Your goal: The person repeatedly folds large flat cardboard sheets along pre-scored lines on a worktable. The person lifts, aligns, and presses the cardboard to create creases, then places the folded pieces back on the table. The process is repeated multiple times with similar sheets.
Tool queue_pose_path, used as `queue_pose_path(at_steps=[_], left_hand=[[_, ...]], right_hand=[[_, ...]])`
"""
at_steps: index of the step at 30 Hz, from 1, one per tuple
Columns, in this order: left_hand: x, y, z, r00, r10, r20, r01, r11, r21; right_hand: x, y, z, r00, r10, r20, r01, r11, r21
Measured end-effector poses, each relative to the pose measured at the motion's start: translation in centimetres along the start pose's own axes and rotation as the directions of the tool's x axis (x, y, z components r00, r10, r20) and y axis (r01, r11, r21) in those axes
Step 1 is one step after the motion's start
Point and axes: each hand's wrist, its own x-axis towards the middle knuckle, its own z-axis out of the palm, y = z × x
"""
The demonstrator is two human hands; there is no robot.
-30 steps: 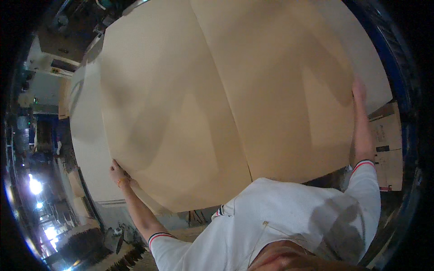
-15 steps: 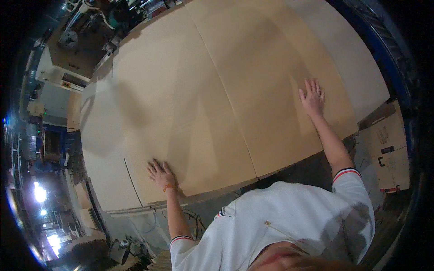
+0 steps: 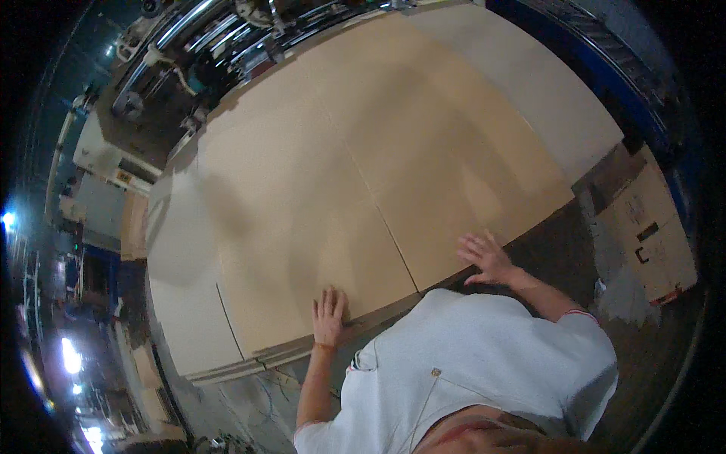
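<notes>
While I face its near edge, one tan cardboard sheet point(image 3: 302, 189) lies flat before me. My left hand point(image 3: 327, 321): on the sheet's near margin, fingers extended. My right hand point(image 3: 489, 262): farther right along that margin, fingers spread; whether touching, I cannot tell. Pale board point(image 3: 181, 295): along the sheet's left and right sides. Machinery point(image 3: 227, 45): beyond its far-left edge. Brown carton point(image 3: 665, 253): right of it.

Tan cardboard sheet point(image 3: 295, 204) as reference. Left hand point(image 3: 328, 318) on its near edge, left of the centre slit point(image 3: 397, 249), fingers extended. Right hand point(image 3: 488, 261) at the same edge, right of the slit, fingers spread; blurred, contact unclear. Pale board point(image 3: 185, 303) shows past its left and right sides. Roller machine point(image 3: 242, 41) beyond its far edge. Carton point(image 3: 654, 234) off its right near corner.
</notes>
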Motion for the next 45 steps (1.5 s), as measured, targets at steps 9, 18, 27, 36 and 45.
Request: queue_pose_path(at_steps=[9, 18, 27, 36, 45], left_hand=[[1.5, -1.9, -1.6, 0.999, 0.038, 0.013, -0.035, 0.976, -0.214], [2.7, -2.5, -3.9, 0.977, 0.084, -0.196, -0.123, 0.973, -0.196], [5.1, -3.3, -5.0, 0.883, 0.117, -0.455, -0.196, 0.972, -0.130], [5.9, -4.5, -5.8, 0.931, 0.122, -0.345, -0.168, 0.980, -0.108], [13.9, -8.5, -0.4, 0.911, 0.162, -0.380, -0.183, 0.983, -0.022]], right_hand=[[0.1, 3.9, -1.3, 0.986, -0.073, -0.150, 0.046, 0.984, -0.174], [3.8, 4.3, -7.6, 0.878, -0.242, -0.413, 0.135, 0.953, -0.272], [7.1, 7.0, -14.7, 0.763, -0.265, -0.589, 0.126, 0.956, -0.267], [7.2, 7.9, -15.4, 0.763, -0.298, -0.574, 0.141, 0.943, -0.301], [13.9, 12.8, -8.7, 0.833, -0.347, -0.432, 0.113, 0.870, -0.481]])
